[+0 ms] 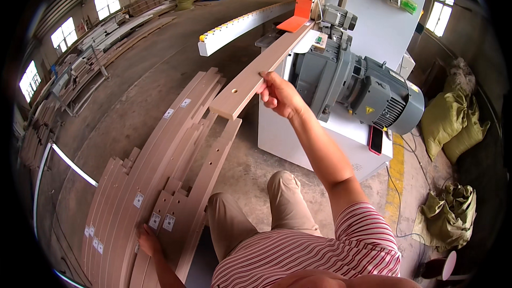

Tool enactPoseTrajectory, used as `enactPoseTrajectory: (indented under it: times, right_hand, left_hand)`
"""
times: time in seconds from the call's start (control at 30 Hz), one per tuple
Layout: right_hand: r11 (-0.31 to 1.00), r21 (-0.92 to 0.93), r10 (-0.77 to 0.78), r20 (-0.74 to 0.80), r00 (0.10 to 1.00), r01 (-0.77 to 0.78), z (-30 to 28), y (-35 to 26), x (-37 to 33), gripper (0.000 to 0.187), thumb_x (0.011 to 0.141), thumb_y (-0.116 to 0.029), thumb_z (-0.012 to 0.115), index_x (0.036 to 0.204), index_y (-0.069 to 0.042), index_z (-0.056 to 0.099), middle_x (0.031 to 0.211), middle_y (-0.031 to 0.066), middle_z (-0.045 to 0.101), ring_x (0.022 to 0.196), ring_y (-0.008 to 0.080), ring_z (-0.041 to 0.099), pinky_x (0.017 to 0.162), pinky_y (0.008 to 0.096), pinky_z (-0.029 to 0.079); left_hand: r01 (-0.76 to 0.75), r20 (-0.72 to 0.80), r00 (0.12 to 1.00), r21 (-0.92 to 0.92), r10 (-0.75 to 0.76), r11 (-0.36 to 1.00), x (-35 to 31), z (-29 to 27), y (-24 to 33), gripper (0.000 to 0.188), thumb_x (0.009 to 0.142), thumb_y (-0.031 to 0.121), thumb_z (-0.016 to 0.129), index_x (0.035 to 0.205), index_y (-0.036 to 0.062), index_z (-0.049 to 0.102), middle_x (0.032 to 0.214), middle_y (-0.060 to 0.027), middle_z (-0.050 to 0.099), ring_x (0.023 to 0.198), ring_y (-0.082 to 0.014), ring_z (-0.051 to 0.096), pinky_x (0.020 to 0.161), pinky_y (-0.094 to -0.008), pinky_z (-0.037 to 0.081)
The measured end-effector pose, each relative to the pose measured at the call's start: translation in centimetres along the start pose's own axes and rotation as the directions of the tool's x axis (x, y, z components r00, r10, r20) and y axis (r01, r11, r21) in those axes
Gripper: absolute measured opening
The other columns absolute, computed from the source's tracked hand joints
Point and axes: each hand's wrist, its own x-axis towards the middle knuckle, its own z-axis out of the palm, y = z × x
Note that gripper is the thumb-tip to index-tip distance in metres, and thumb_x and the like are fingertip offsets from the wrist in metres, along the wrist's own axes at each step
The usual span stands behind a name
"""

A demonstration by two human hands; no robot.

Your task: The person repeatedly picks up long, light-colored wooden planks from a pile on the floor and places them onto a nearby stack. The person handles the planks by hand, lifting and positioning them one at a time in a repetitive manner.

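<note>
Head view, looking down over the person's own arms. Right hand (pixel 280 96), centre of frame, closed around the edge of a long wooden strip (pixel 256 72); fingers curl under, thumb on top, near the strip's free end. The strip runs up and right toward an orange guard (pixel 303 4) on a white machine (pixel 282 133), so the far end looks to rest on the machine while the hand steadies the near end; the grip at the edge keeps the face clear. A small round hole shows near the strip's close end.

Left hand (pixel 148 242), lower left, rests flat with fingers spread on a stack of boards (pixel 160 170) that fans across the floor from lower left toward centre, small white labels on several. Holding nothing; it seems to brace on the pile.

Outward: grey motor (pixel 368 93) just right of the right hand; white roller rail (pixel 242 24) at upper centre; green sacks (pixel 453 122) at right edge; timber racks (pixel 80 58) upper left below the windows.
</note>
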Motion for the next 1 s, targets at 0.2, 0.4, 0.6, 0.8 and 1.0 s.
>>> enactPoseTrajectory:
  times: [0.2,0.4,0.6,0.8,1.0]
  right_hand:
    - [0.996,0.064,0.058,0.109,0.992,-0.065,3.2,2.0,-3.0,0.044,0.094,-0.035,0.057,0.063,-0.004,0.059,0.045,0.0015,0.047,0.034,0.0068,0.031,0.031,0.0193,0.022]
    - [0.987,0.029,0.150,0.190,0.970,-0.158,6.4,3.3,-5.8,0.045,0.091,-0.039,0.062,0.060,-0.005,0.059,0.044,0.0041,0.049,0.034,0.0083,0.032,0.035,0.0218,0.023]
    - [0.991,-0.077,0.118,0.181,0.976,-0.106,7.0,4.7,-6.9,0.071,0.093,-0.068,0.040,0.065,-0.006,0.062,0.050,0.0047,0.055,0.038,0.0085,0.038,0.040,0.0206,0.029]
    - [0.997,0.067,0.017,0.243,0.970,-0.035,5.5,5.6,-6.7,0.068,0.095,-0.066,0.035,0.076,-0.007,0.062,0.055,0.0021,0.056,0.041,0.0093,0.041,0.044,0.0210,0.032]
    - [0.987,0.153,0.025,0.178,0.984,-0.053,5.0,5.8,-6.1,0.062,0.098,-0.060,0.036,0.078,-0.008,0.062,0.056,0.0007,0.056,0.043,0.0092,0.042,0.045,0.0214,0.032]
  left_hand:
    - [-0.176,-0.055,0.983,-0.576,0.177,0.798,-2.0,-2.7,7.1,0.024,0.100,0.019,0.047,0.113,0.0018,0.057,0.106,-0.0166,0.060,0.100,-0.0319,0.058,0.087,-0.0428,0.047]
    - [-0.183,0.046,0.874,-0.891,0.483,0.415,-4.0,-12.5,21.7,0.023,0.099,0.016,0.051,0.114,-0.0015,0.052,0.106,-0.0128,0.059,0.099,-0.0202,0.057,0.090,-0.0342,0.046]
    - [0.216,0.042,0.715,-0.963,0.698,-0.162,-4.1,-19.1,28.7,0.027,0.092,0.019,0.063,0.112,0.0028,0.054,0.109,-0.0116,0.058,0.098,-0.0210,0.057,0.091,-0.0381,0.046]
    - [0.274,-0.040,0.756,-0.887,0.653,-0.372,-4.0,-19.5,28.5,0.064,0.077,0.044,0.077,0.123,0.0082,0.051,0.116,-0.0066,0.054,0.096,-0.0187,0.053,0.083,-0.0359,0.045]
    - [0.323,0.046,0.786,-0.881,0.616,-0.345,-4.3,-19.5,27.7,0.076,0.070,0.050,0.081,0.127,0.0097,0.050,0.124,-0.0040,0.048,0.104,-0.0186,0.047,0.085,-0.0360,0.040]
